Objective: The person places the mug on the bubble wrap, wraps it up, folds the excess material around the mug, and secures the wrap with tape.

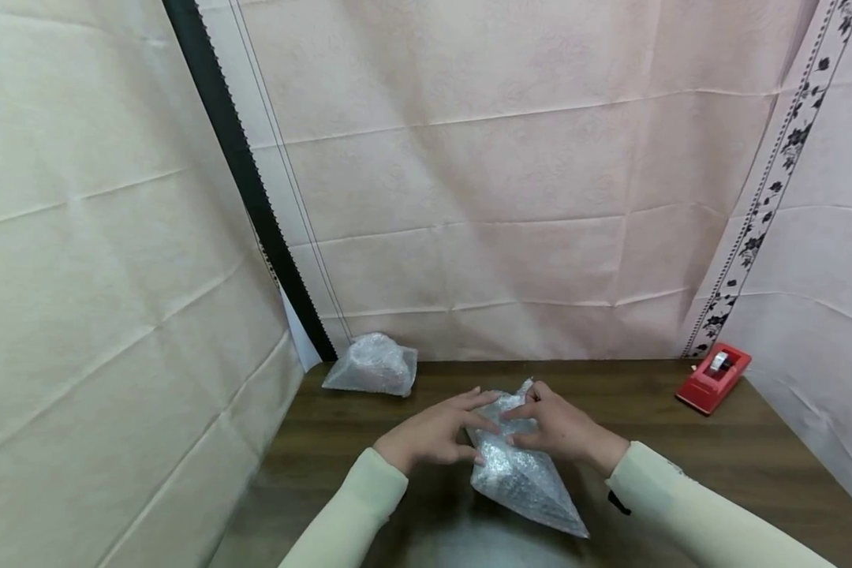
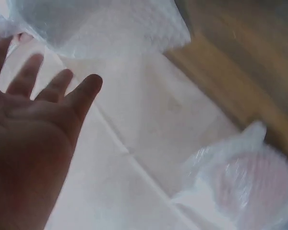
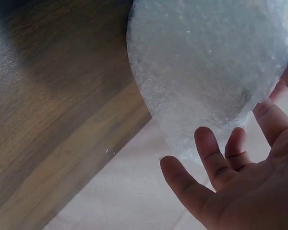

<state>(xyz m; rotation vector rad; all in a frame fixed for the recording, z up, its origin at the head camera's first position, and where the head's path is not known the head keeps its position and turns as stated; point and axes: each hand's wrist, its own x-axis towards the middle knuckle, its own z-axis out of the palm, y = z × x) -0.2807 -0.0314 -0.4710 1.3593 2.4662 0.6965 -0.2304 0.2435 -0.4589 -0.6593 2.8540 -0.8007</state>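
Observation:
A clear bubble-wrap pouch (image 1: 518,473) hangs slanted between the two hands over the table, its lower corner pointing down and right in the head view. My right hand (image 1: 564,426) pinches it near its top end. In the right wrist view, the outer fingers of this hand (image 3: 249,187) are bent loosely beside the pouch (image 3: 206,62). My left hand (image 1: 436,430) has its fingers spread along the pouch's left side, fingertips at the wrap. From the left wrist, that hand (image 2: 29,129) shows an exposed palm, with fingers reaching toward the pouch (image 2: 110,28).
Another bubble-wrapped bundle (image 1: 375,364), pinkish inside, lies at the back left of the wooden table (image 1: 632,386). A red tape dispenser (image 1: 713,379) stands at the back right. Pale cloth (image 1: 511,197) hangs behind the table and along both sides.

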